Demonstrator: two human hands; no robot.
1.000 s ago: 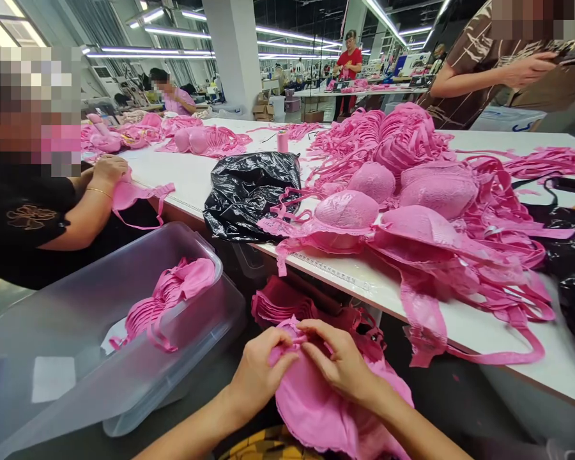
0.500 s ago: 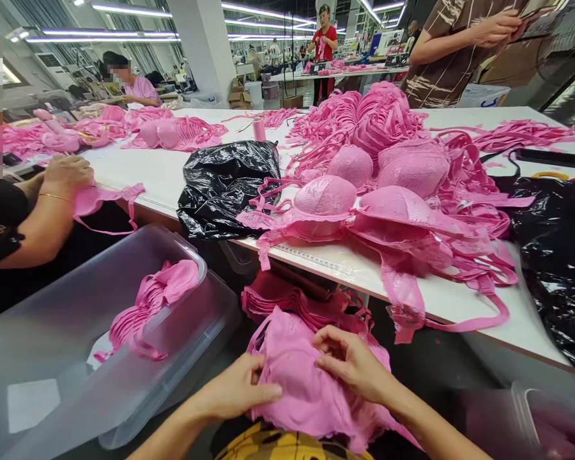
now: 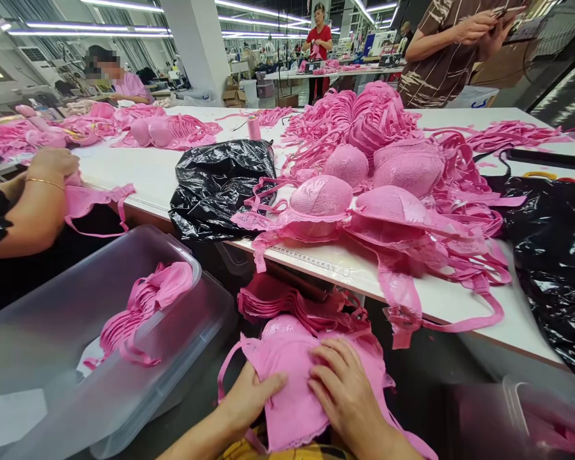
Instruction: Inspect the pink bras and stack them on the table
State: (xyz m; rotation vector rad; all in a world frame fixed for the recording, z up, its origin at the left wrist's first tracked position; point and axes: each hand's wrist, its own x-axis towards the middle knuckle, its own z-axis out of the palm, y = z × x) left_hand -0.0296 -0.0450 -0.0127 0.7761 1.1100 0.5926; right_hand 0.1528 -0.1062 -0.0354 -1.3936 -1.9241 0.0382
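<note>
A pink bra (image 3: 294,377) lies over my lap, its smooth inner side facing up and a strap looping out at the left. My left hand (image 3: 252,399) grips its left edge, thumb on top and the other fingers hidden underneath. On the cloth to the right rests my right hand (image 3: 347,390), its fingers slightly bent and apart, laid over the fabric; its thumb is hidden. Just beyond, a stack of pink bras (image 3: 280,297) sits below the table edge, partly covered by the one I hold.
A white table (image 3: 144,169) carries a heap of pink bras (image 3: 388,172) and a black plastic bag (image 3: 225,185). A clear bin (image 3: 138,383) with bras stands at left, beside a co-worker's hand (image 3: 52,169). More black plastic (image 3: 556,243) hangs at right. Other people stand behind.
My right hand has gone from a raised pinch to fingers laid on the bra. The bra is turned and spread flatter, its strap now out to the left. The view has shifted slightly.
</note>
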